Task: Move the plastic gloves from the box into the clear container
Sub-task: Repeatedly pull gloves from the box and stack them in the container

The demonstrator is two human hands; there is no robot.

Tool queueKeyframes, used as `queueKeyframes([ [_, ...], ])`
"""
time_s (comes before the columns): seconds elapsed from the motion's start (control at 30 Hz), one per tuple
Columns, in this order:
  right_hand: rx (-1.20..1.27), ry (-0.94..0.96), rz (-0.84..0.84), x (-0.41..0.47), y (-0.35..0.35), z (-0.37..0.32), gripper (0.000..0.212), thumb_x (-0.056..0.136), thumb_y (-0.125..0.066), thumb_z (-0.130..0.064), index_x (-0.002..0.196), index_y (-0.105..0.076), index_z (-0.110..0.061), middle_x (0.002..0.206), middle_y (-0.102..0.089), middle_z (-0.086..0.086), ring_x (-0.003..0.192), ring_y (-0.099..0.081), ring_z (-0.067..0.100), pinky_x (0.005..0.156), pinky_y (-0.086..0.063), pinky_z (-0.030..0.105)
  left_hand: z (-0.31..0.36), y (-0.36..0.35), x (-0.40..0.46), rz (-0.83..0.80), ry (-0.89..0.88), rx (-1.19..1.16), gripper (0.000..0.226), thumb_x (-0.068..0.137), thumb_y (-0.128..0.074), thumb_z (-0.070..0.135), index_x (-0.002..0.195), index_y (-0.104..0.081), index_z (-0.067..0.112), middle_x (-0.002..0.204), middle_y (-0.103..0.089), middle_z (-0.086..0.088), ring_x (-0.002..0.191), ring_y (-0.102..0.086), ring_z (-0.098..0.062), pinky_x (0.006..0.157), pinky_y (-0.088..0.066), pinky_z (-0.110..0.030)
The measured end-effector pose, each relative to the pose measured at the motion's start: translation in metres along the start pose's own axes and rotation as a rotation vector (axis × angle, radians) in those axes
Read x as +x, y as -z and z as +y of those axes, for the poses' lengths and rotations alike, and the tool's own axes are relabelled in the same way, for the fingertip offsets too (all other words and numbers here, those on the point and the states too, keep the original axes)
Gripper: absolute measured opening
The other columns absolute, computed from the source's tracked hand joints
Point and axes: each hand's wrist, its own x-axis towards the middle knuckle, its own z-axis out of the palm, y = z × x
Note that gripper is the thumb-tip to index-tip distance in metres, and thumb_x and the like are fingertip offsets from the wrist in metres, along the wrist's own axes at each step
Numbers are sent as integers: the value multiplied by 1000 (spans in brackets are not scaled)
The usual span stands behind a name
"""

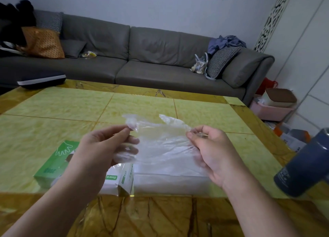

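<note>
A thin clear plastic glove is stretched in the air between both hands, above the table. My left hand pinches its left edge between thumb and fingers. My right hand pinches its right edge. Under my left forearm lies the green and white glove box, its end flap open toward the right. Just right of the box sits the clear container, low and rectangular, partly hidden behind the glove; what it holds I cannot make out.
A dark blue bottle stands at the table's right edge. The yellow-green tiled table stretches ahead. Behind it runs a grey sofa with cushions and bags. Boxes and a pink basket sit on the floor at right.
</note>
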Motion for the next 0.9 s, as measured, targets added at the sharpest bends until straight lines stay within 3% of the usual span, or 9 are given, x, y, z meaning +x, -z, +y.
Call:
queueKeyframes([
  [0.17, -125, 67, -5, 5, 6, 4, 10, 103, -67, -17, 94, -73, -15, 61, -61, -4, 46, -42, 10, 38, -33, 21, -2, 0, 1, -124, 97, 44, 42, 90, -67, 40, 109, -70, 2, 87, -75, -15, 61, -67, -24, 51, -58, -29],
  [0.3, -188, 123, 1, 10, 10, 6, 10, 102, -68, -18, 93, -74, -19, 64, -69, -3, 55, -48, 21, 42, -35, 24, -9, 3, 3, 7, -72, 172, 30, 85, -76, 30, 98, -75, 4, 64, -56, -8, 48, -45, -19, 45, -40, -28],
  [0.4, -189, 118, 69, 16, 16, 8, 8, 100, -71, -19, 92, -73, -18, 71, -76, -1, 57, -51, 21, 42, -36, 22, -13, -2, 2, 66, -139, 323, 19, 93, -73, 30, 87, -75, 13, 58, -55, -7, 47, -43, -19, 43, -39, -26],
  [0.5, -247, 134, 115, 21, 23, 11, 12, 99, -73, -20, 90, -68, -13, 71, -77, 2, 44, -46, 17, 37, -32, 19, -13, -5, 1, 94, -162, 421, 22, 96, -70, 33, 89, -71, 12, 55, -56, -5, 45, -45, -17, 45, -39, -30],
  [0.57, -305, 146, 128, 25, 25, 15, 14, 98, -73, -19, 88, -68, -10, 67, -75, 1, 38, -43, 13, 37, -32, 18, -11, -3, 0, 184, -286, 626, 23, 93, -71, 42, 96, -67, 20, 65, -64, 1, 54, -56, -16, 52, -47, -34],
  [0.63, -383, 146, 122, 28, 26, 18, 18, 97, -73, -20, 83, -70, -10, 62, -72, -3, 35, -43, 8, 38, -33, 17, -6, -4, -6, 295, -569, 948, 24, 91, -71, 41, 102, -59, 22, 83, -62, 6, 73, -60, -15, 62, -49, -34],
  [0.73, -494, 149, 87, 30, 23, 20, 24, 93, -69, -22, 78, -70, -2, 54, -67, -5, 39, -48, 9, 44, -39, 23, 0, -32, -17, 57, -935, 1130, 10, 93, -64, 23, 101, -59, 21, 92, -55, 10, 81, -54, -7, 70, -47, -23],
  [0.8, -576, 183, 78, 31, 21, 22, 27, 91, -67, -24, 78, -68, 0, 55, -64, 3, 45, -50, 14, 48, -41, 28, -12, -54, -12, -167, -811, 1246, 7, 98, -54, 25, 101, -61, 26, 96, -56, 13, 83, -57, -7, 70, -52, -24],
  [0.9, -697, 222, 79, 31, 18, 23, 26, 94, -69, -25, 78, -68, -5, 70, -71, 9, 56, -64, 20, 54, -48, 29, -35, -70, 8, -274, -432, 1499, 20, 102, -43, 31, 111, -61, 26, 109, -61, 8, 94, -63, -17, 80, -58, -40],
])
